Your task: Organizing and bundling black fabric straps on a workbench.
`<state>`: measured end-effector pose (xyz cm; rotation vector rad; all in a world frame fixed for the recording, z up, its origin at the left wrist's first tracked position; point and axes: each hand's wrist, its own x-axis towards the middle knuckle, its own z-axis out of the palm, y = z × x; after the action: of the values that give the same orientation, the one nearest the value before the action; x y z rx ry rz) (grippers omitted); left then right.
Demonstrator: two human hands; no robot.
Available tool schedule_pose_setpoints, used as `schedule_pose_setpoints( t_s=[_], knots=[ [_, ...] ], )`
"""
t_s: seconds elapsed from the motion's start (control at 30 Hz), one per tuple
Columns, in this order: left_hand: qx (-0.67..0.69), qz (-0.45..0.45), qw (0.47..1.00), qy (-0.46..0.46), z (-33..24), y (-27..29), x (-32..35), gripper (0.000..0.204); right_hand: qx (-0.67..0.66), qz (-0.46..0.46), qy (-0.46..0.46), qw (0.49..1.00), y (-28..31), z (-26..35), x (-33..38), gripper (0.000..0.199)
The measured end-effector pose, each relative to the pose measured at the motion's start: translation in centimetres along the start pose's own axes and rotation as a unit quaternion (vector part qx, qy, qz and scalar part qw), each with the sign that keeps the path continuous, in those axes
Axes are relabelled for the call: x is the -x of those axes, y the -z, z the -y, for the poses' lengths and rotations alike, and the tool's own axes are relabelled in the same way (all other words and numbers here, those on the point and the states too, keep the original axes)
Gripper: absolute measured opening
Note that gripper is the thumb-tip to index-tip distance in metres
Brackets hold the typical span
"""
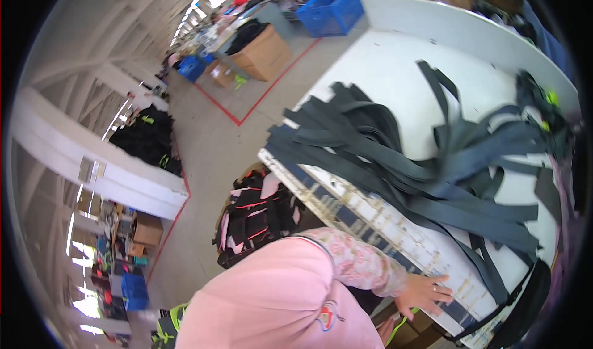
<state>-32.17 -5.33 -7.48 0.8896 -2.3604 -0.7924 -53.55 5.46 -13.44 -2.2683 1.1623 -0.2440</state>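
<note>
My left hand rests palm down on the near edge of a white worktable, fingers spread, with a ring on one finger. Its arm wears a floral sleeve. Below it, partly hidden by my pink-clad body, my right hand shows a few fingers closed at a thin neon yellow-green cord. Long dark grey straps lie in a loose, overlapping heap across the table, beyond my left hand. Several cut ends reach the table's left edge.
A raised white panel borders the table's far side. Black bags with pink and red parts lie on the floor at left. Farther off are a blue crate, a cardboard box and a white beam. A black strap hangs at the right.
</note>
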Motion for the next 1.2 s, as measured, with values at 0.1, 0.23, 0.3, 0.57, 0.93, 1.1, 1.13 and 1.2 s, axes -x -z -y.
schedule_pose_setpoints(
  t_s=[0.1, 0.23, 0.3, 0.57, 0.93, 1.1, 1.13, 1.2],
  knots=[
    [0.082, -0.065, 0.994, -0.015, 1.1, -0.3, 0.0, 0.053, 0.003, -0.023, 0.048, 0.999, 4.1, 4.3, -1.0, 0.048],
    [0.101, -0.218, 0.971, 0.009, -0.4, 3.2, 8.4, 0.031, 0.004, -0.040, 0.089, 0.995, 6.9, 8.2, -2.1, 0.058],
    [0.047, -0.312, 0.946, 0.080, -1.5, 6.6, 13.1, 0.025, 0.026, -0.070, 0.067, 0.995, 8.0, 10.3, -1.9, 0.064],
    [-0.294, -0.243, 0.767, 0.516, 1.8, 17.2, 36.9, 0.071, -0.205, -0.101, -0.005, 0.973, 2.4, 11.4, -17.1, 0.042],
    [-0.249, -0.148, 0.789, 0.541, 9.4, 21.0, 36.6, 0.087, 0.015, -0.266, 0.034, 0.963, 7.5, 11.1, -22.5, 0.053],
    [-0.247, -0.146, 0.798, 0.529, 12.3, 23.3, 37.1, 0.088, 0.008, -0.137, -0.008, 0.990, 7.3, 7.7, -28.4, 0.068],
    [-0.241, -0.153, 0.800, 0.528, 12.8, 23.7, 36.7, 0.088, 0.020, -0.135, -0.005, 0.991, 7.5, 7.2, -29.6, 0.069],
    [-0.236, -0.163, 0.795, 0.535, 13.9, 24.6, 36.3, 0.089, 0.021, -0.127, 0.007, 0.992, 7.5, 7.0, -31.9, 0.069]
  ],
)
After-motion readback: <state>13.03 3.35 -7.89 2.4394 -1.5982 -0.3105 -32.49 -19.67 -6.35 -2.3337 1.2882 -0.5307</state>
